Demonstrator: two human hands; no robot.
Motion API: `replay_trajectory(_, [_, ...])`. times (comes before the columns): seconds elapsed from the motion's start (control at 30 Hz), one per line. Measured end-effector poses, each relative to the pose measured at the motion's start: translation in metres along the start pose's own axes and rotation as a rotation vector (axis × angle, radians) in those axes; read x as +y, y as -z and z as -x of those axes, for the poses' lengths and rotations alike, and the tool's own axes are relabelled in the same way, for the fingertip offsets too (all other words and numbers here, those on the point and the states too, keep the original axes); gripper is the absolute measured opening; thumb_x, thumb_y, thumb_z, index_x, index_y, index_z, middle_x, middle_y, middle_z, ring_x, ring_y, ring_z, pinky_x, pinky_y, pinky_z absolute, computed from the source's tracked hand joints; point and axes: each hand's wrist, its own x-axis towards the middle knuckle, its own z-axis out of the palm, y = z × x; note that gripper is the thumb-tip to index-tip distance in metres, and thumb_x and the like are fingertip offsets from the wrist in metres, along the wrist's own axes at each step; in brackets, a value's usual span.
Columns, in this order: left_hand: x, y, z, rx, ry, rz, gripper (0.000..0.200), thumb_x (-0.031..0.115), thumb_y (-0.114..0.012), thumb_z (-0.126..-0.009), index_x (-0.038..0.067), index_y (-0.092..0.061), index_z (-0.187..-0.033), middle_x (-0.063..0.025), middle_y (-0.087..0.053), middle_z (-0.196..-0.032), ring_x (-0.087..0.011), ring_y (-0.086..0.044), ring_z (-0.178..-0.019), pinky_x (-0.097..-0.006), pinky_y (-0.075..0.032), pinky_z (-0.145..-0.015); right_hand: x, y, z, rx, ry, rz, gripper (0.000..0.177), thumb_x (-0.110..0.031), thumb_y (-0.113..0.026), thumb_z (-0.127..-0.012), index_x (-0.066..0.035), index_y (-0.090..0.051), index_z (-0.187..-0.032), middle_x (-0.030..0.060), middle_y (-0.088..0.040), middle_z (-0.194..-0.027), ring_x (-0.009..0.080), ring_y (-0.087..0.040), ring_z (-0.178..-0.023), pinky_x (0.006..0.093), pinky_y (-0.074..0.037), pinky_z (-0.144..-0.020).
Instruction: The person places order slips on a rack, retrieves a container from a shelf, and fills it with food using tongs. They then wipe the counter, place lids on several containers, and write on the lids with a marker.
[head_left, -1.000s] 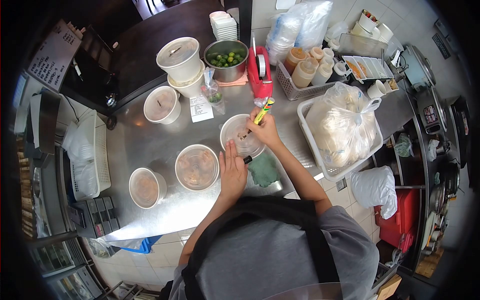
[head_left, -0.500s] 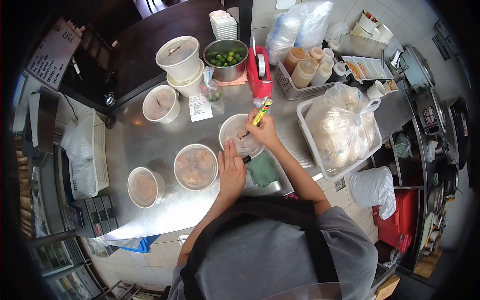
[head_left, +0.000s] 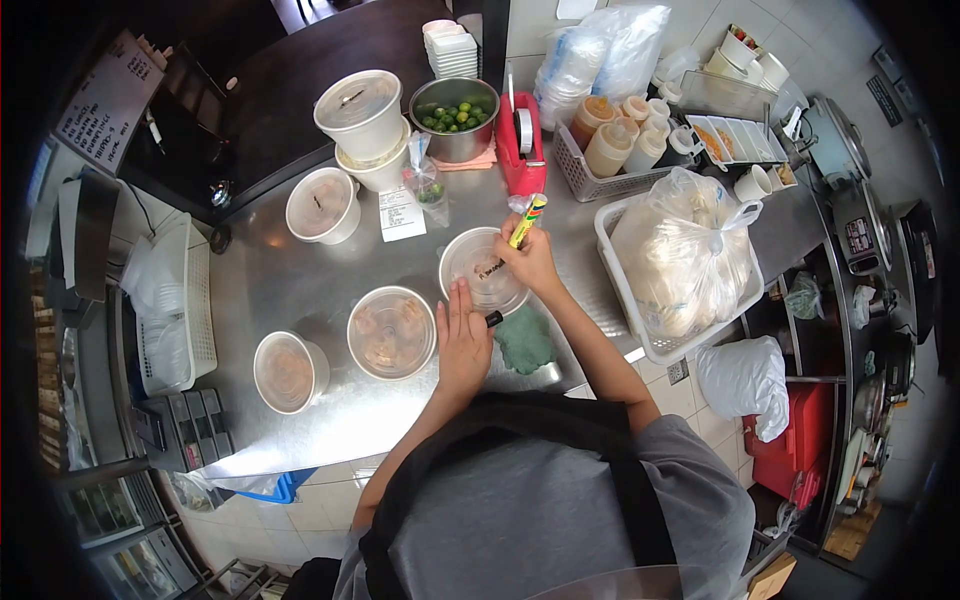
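Observation:
My right hand [head_left: 530,258] grips a yellow marker [head_left: 527,220] over the clear lid of a round white takeaway bowl [head_left: 463,250]. Dark handwriting [head_left: 490,270] runs across that lid, close to the marker's lower end; the tip itself is hidden by my fingers. Resting on the lid's near left edge, the fingers of my left hand [head_left: 464,340] are stretched out, with a black marker cap [head_left: 493,319] held at the thumb side. Just left of that hand stands a second lidded bowl [head_left: 391,333], with a third [head_left: 287,371] further left. A green cloth [head_left: 525,340] lies beneath my right forearm.
Behind stand more lidded bowls [head_left: 323,205], a receipt [head_left: 402,215], a pot of green limes [head_left: 455,95] and a red tape dispenser [head_left: 521,150]. Rightward are a crate of sauce bottles [head_left: 600,187] and a white basket [head_left: 665,350] holding a bulging plastic bag [head_left: 685,255].
The handwriting on the lid has grown longer toward the right. My right hand and the marker have shifted slightly; my left hand stays in place on the lid.

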Motion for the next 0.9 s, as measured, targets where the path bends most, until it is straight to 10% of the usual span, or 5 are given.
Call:
replay_trajectory(0.27, [0.005, 0.035, 0.000, 0.007, 0.036, 0.125, 0.041, 0.009, -0.056, -0.078, -0.008, -0.040, -0.112, -0.0264, -0.017, -0.141, -0.0390, -0.019, -0.130, -0.0507, -0.017, -0.103, 0.012, 0.000, -0.006, 0.096, 0.076, -0.269, 0.015, -0.001, -0.058, -0.077, -0.008, -0.045, -0.072, -0.0025, -0.045, -0.059, 0.0045, -0.043, -0.051, 0.0195, -0.033, -0.045])
replay_trajectory(0.43, [-0.065, 0.075, 0.046, 0.639, 0.437, 0.183, 0.035, 0.010, -0.055, -0.082, -0.009, -0.040, -0.108, -0.0261, -0.042, -0.116, -0.0364, -0.041, -0.111, -0.0444, -0.033, -0.095, -0.033, -0.014, -0.001, 0.054, -0.123, -0.551, 0.017, -0.003, -0.057, -0.082, -0.010, -0.045, -0.073, -0.0004, -0.050, -0.059, 0.0033, -0.042, -0.047, 0.0167, -0.027, -0.039])
replay_trajectory(0.5, [-0.095, 0.079, 0.077, 0.409, 0.685, -0.058, 0.030, 0.014, -0.053, -0.086, -0.008, -0.041, -0.102, -0.0199, -0.049, -0.097, -0.0304, -0.051, -0.095, -0.0363, -0.045, -0.079, -0.045, -0.036, 0.009, 0.010, -0.221, -0.646, 0.017, -0.004, -0.058, -0.083, -0.010, -0.044, -0.074, 0.0007, -0.051, -0.059, 0.0033, -0.039, -0.044, 0.0166, -0.025, -0.037])
replay_trajectory(0.63, [-0.110, 0.061, 0.103, 0.445, 0.784, 1.158, 0.030, 0.009, -0.056, -0.085, 0.004, -0.030, -0.097, -0.0086, -0.051, -0.077, -0.0171, -0.057, -0.063, -0.0268, -0.050, -0.051, -0.047, -0.084, 0.033, -0.209, -0.340, -0.630, 0.019, -0.009, -0.062, -0.082, -0.010, -0.045, -0.073, -0.0005, -0.052, -0.057, 0.0015, -0.036, -0.039, 0.0172, -0.024, -0.035])
replay_trajectory(0.9, [-0.065, 0.079, 0.106, 0.105, 0.952, 1.425, 0.037, 0.017, -0.054, -0.088, 0.004, -0.023, -0.105, -0.0226, -0.060, -0.081, -0.0279, -0.066, -0.069, -0.0308, -0.056, -0.059, -0.030, -0.126, 0.035, -0.459, -0.250, -0.467, 0.017, -0.012, -0.062, -0.082, -0.007, -0.047, -0.075, 0.0003, -0.055, -0.061, 0.0015, -0.040, -0.041, 0.0160, -0.029, -0.037])
